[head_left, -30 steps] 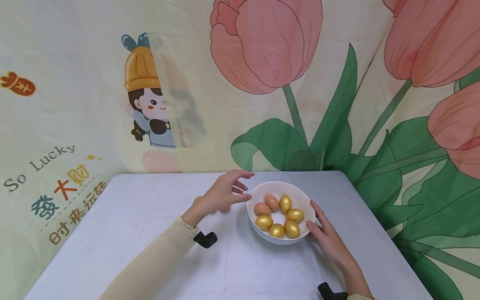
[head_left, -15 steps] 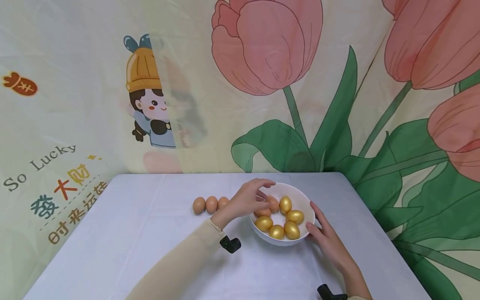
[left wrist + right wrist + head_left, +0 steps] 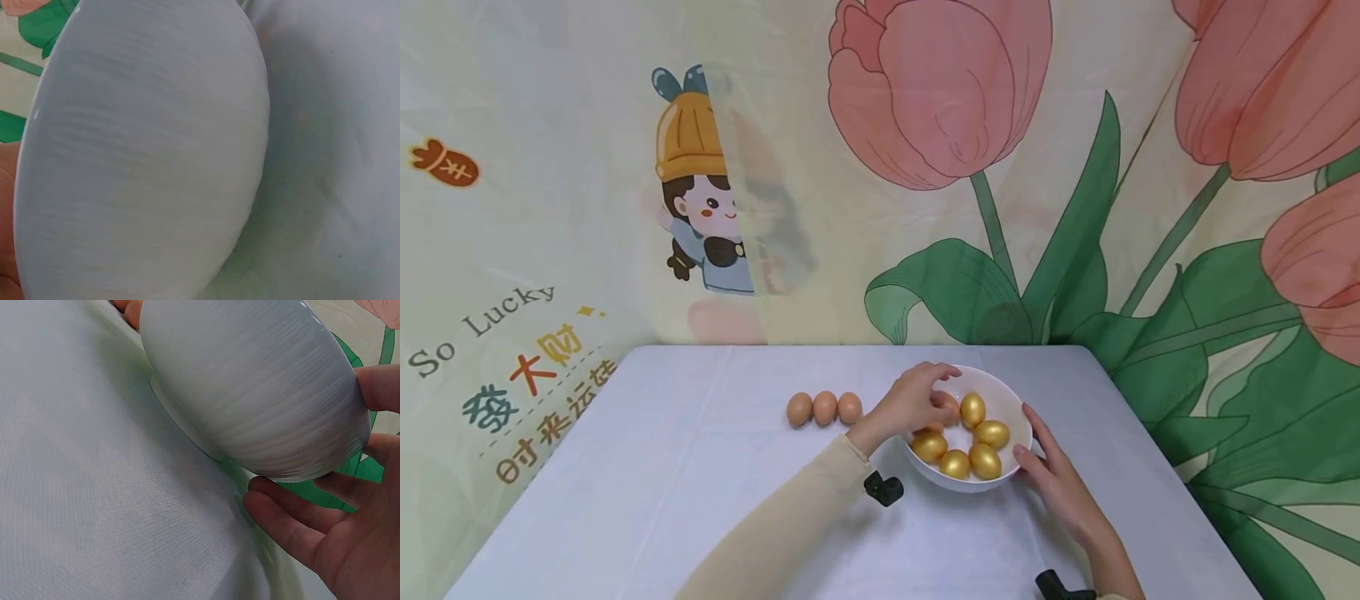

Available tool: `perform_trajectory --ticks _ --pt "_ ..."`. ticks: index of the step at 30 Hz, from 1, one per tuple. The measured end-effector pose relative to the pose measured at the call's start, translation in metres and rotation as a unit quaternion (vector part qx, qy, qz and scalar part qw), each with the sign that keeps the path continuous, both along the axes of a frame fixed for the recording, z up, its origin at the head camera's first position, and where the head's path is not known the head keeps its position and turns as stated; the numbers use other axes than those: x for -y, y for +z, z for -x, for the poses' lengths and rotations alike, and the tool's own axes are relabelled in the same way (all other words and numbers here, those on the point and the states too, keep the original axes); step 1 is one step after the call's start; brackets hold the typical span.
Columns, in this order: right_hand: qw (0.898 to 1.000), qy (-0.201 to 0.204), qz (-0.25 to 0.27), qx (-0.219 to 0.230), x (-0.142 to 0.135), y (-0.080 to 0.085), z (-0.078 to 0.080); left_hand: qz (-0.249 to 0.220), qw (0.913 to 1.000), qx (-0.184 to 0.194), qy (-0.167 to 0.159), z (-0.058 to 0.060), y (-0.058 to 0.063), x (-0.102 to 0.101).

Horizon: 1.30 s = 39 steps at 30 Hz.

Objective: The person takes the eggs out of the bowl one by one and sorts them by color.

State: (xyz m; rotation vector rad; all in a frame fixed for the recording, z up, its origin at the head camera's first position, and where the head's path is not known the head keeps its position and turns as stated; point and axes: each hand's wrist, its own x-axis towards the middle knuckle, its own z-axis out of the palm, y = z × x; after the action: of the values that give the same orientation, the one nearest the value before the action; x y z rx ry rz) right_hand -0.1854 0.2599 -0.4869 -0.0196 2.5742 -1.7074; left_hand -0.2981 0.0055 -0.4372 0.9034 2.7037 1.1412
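Observation:
A white bowl [image 3: 929, 473] holds several gold eggs [image 3: 984, 461] and two brown eggs, tilted slightly on the table. My left hand [image 3: 913, 400] reaches over its left rim; its thumb and fingers are spread about the far brown egg [image 3: 950, 407], with no firm grip visible. The other brown egg lies mostly hidden under that hand. On the bowl's right side, my right hand [image 3: 1060, 483] grips the rim between thumb and fingers. The right wrist view shows these fingers [image 3: 281, 525] against the bowl's outer wall [image 3: 250, 381]. In the left wrist view, the bowl's wall [image 3: 144, 150] hides the left fingers.
Three brown eggs [image 3: 824, 408] stand in a row on the white-covered table [image 3: 700, 483], left of the bowl. Behind the table hangs a printed cloth [image 3: 805, 167] with tulips and a cartoon figure.
My left hand has moved right, from beside the bowl to over the brown eggs inside it, uncovering the row of three eggs. The right hand and bowl stay about where they were.

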Motion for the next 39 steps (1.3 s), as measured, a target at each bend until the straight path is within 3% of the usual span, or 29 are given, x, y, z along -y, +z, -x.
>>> perform_trajectory --ticks 7,18,30,39 --pt "1.0 0.002 0.003 -0.004 0.0 0.0 0.0 0.043 0.9985 -0.002 0.033 -0.001 -0.002 -0.007" --pt "1.0 0.001 0.003 -0.001 -0.001 0.0 0.0 0.069 0.9973 0.008 0.026 -0.002 -0.005 -0.018" --pt "1.0 0.005 0.007 -0.002 0.002 0.001 0.001 0.111 0.9911 -0.072 0.017 -0.003 -0.01 -0.018" --pt "1.0 0.005 0.005 -0.008 0.0 0.0 0.0 0.134 0.9865 -0.091 0.026 -0.003 -0.014 -0.023"
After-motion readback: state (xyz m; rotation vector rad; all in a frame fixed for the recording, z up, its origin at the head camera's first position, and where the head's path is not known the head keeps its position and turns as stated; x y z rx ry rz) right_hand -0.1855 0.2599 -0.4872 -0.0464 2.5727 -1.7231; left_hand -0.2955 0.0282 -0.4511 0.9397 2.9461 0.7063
